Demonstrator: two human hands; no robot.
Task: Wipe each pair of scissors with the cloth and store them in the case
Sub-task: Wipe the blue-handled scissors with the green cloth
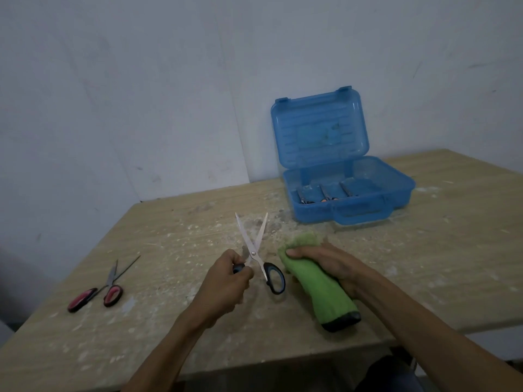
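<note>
1. At far left we see the red-handled scissors (97, 290) lying on the table (424, 250), blades apart, well clear of both hands and, we judge, not yet wiped.
2. Our left hand (223, 281) is closed around one handle of the black-handled scissors (256, 254), blades spread and pointing away.
3. Our right hand (325, 264) grips the green cloth (314, 284), just beside those scissors, not touching the blades.
4. The open blue case (348, 190) at far right already holds several scissors; two pairs remain.
</note>
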